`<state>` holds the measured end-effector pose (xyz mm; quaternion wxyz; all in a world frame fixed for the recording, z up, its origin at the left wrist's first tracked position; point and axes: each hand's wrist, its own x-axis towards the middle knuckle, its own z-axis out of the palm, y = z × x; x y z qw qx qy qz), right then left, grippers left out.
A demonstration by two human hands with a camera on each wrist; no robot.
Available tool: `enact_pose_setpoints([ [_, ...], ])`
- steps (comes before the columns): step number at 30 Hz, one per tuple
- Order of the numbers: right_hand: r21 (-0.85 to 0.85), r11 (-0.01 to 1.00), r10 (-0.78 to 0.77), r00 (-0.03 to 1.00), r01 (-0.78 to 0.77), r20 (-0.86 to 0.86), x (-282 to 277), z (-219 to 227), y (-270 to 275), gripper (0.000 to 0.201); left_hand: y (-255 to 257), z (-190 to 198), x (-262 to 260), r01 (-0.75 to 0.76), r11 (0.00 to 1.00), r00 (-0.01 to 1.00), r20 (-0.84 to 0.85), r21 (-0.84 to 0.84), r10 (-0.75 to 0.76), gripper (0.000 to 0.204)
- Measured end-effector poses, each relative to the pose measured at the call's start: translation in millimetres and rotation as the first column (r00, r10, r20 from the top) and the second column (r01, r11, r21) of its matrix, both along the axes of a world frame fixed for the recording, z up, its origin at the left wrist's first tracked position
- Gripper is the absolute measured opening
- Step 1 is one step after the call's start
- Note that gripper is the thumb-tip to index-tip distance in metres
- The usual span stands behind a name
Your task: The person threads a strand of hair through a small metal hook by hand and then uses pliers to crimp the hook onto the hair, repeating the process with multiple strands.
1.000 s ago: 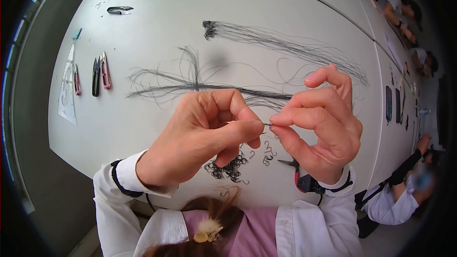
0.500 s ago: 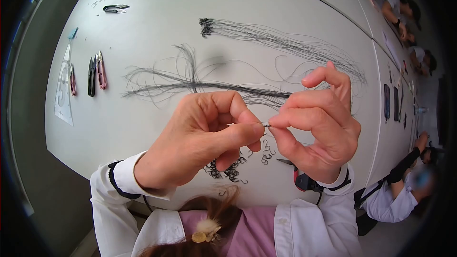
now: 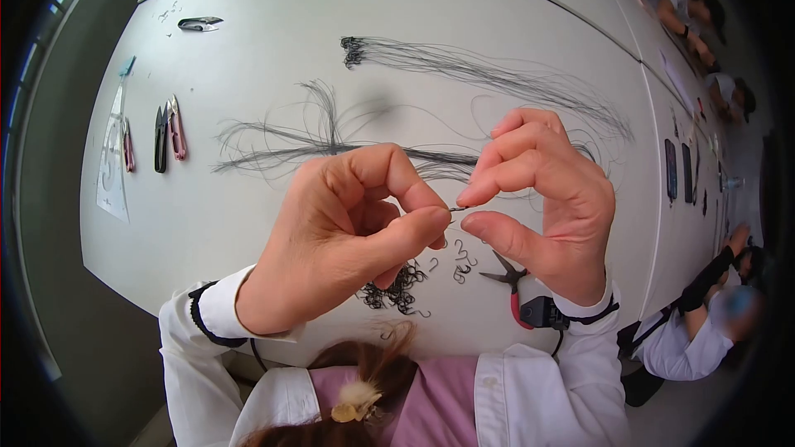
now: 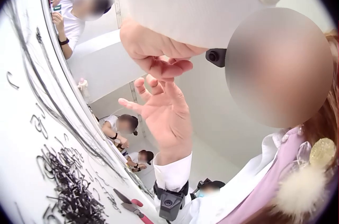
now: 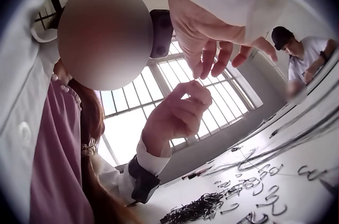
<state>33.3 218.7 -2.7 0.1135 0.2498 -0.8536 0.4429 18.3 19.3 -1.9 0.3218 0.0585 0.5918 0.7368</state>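
Observation:
Between thumb and forefinger, my left hand (image 3: 331,236) pinches a small dark fish hook (image 3: 458,209) above the table, its end sticking out to the right. My right hand (image 3: 559,207) is beside it, forefinger tip right at that end and thumb apart below. The right hand's other fingers are loosely bent. A pile of black fish hooks (image 3: 393,290) lies under the left hand, with several loose hooks (image 3: 461,269) to its right. Behind the hands stretches a bundle of dark line (image 3: 281,153), partly hidden by them.
Red-handled pliers (image 3: 511,281) lie by the right wrist. Farther back are hooks with lines attached (image 3: 354,51). Thread snips (image 3: 161,139), more snips (image 3: 200,24) and a clear set square (image 3: 112,165) lie at left. Phones (image 3: 671,170) and other people are on the right.
The right thumb has parted from the forefinger and the hook, and the right hand has tilted slightly left. The left hand keeps its pinch. More of the pliers shows.

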Motion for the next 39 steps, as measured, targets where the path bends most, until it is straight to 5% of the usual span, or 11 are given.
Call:
enact_pose_setpoints([
  [6,-0.002,1.0,-0.004,0.999,0.004,-0.045,3,2,-1,0.017,-3,-4,5,-0.001,0.996,0.962,-0.272,-0.095,-0.025,0.009],
  [14,-0.09,0.995,0.04,0.999,-0.038,0.018,4,1,3,0.015,0,-8,9,-0.121,0.976,0.684,-0.728,-0.182,-0.051,0.013],
  [24,-0.152,0.988,-0.003,1.0,0.005,0.013,11,5,0,0.014,3,-1,19,-0.233,0.965,0.706,-0.703,-0.116,0.086,0.014],
  [30,-0.115,0.993,-0.043,0.998,0.036,-0.056,17,5,-3,0.016,0,-2,16,-0.141,0.977,0.634,-0.772,-0.159,-0.034,0.016],
  [39,-0.095,0.994,-0.056,0.991,0.045,-0.118,17,1,-4,0.019,2,-2,16,-0.201,0.966,0.593,-0.805,-0.162,-0.012,0.014],
])
